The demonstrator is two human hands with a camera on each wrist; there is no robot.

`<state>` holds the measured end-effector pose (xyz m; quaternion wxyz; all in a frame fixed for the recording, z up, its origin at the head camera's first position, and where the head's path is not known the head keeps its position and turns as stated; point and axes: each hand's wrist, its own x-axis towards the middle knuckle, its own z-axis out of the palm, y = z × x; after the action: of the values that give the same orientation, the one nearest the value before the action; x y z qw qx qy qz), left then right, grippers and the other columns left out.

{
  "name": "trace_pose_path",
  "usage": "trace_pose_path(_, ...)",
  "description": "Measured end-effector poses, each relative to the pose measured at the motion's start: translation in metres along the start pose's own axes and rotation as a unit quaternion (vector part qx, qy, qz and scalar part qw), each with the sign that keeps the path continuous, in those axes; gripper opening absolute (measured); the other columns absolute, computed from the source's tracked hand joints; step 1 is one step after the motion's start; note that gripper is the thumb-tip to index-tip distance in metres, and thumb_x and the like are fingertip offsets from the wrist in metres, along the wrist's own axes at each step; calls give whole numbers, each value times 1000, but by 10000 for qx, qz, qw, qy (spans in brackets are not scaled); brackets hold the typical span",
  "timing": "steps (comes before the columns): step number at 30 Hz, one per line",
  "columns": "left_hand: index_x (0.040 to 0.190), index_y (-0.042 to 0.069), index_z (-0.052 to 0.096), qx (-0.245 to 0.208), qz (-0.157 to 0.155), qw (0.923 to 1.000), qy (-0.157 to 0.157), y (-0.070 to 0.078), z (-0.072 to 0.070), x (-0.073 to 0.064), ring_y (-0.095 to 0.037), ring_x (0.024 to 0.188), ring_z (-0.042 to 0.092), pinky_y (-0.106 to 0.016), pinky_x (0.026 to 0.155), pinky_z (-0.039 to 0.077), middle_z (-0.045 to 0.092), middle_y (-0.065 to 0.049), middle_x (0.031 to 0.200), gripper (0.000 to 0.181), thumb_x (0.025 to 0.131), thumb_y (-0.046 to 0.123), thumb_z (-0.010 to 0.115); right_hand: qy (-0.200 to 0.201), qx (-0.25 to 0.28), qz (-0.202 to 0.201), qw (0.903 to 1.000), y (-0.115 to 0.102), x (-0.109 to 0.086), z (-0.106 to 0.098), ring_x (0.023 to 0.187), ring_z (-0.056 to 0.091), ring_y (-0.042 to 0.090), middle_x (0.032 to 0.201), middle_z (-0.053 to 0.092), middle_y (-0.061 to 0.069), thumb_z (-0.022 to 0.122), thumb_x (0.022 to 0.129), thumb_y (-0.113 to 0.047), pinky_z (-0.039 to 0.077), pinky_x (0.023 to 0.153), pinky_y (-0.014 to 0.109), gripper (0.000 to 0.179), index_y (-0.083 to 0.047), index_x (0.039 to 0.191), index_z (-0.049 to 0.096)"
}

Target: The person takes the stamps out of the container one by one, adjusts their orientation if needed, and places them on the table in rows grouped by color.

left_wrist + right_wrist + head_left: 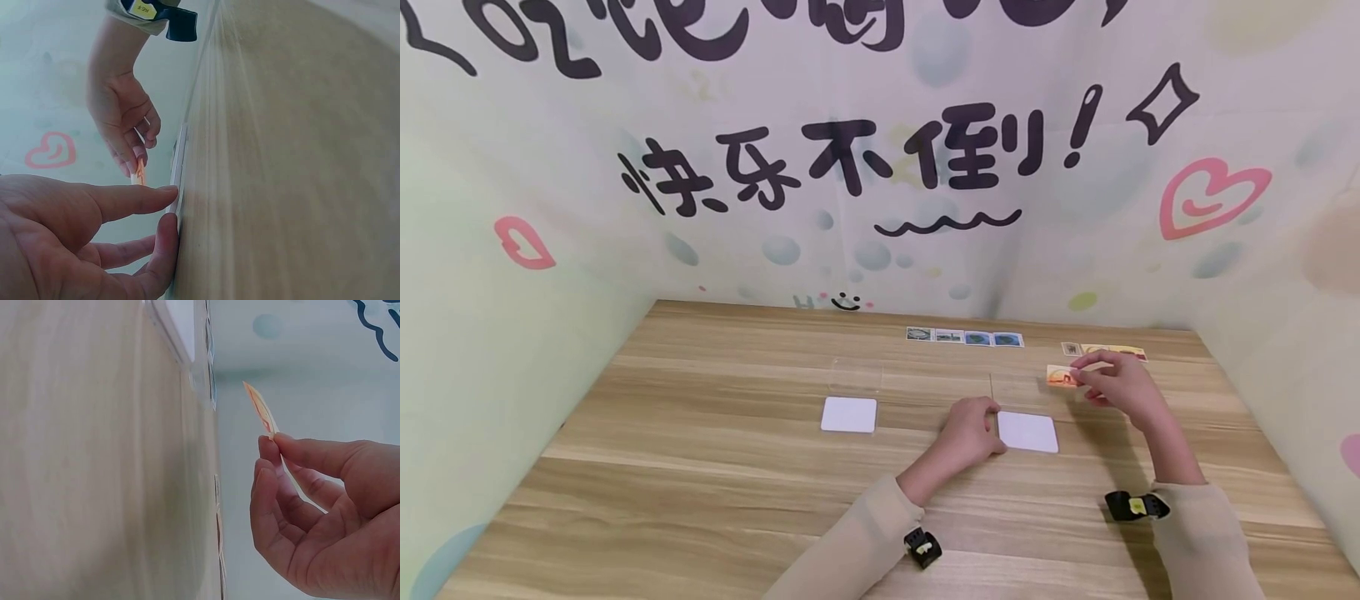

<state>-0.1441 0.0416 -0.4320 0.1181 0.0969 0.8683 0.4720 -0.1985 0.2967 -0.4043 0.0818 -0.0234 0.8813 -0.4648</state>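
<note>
My right hand (1120, 385) pinches a small orange-and-cream stamp (1061, 377) between thumb and fingertips, raised above the table. In the right wrist view this stamp (260, 407) is seen nearly edge-on and slightly curved. My left hand (967, 429) holds the left edge of a white card (1028, 432) with a clear plastic flap behind it, like an opened case. Thumb and index finger meet that thin edge in the left wrist view. A second white card (848, 414), with a similar clear flap (856, 375) behind it, lies to the left.
Several stamps (964, 337) in blue and grey lie in a row near the back wall. More stamps (1103, 350), yellow and red among them, lie behind my right hand, which partly covers them. Printed cloth walls (760, 250) border the wooden table (662, 467).
</note>
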Motion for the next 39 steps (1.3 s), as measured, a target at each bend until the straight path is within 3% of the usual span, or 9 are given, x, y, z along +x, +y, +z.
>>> trace_pose_path(17,129,-3,69,43,-154,9999,9,3,-1,1,-8,61,40,-19,55,33,48,2,73,51,82,-2,87,64,122,11,9999,0,5,1,67,62,12,87,74,5,64,105,-10,59,63,27,33,18,122,58)
trace_pose_path(39,128,-3,70,138,-69,9998,81,2,1,0,-7,58,40,-18,53,33,47,4,70,50,81,-2,87,22,24,184,9998,6,10,3,69,61,13,85,71,3,63,106,-13,59,64,27,33,15,124,59)
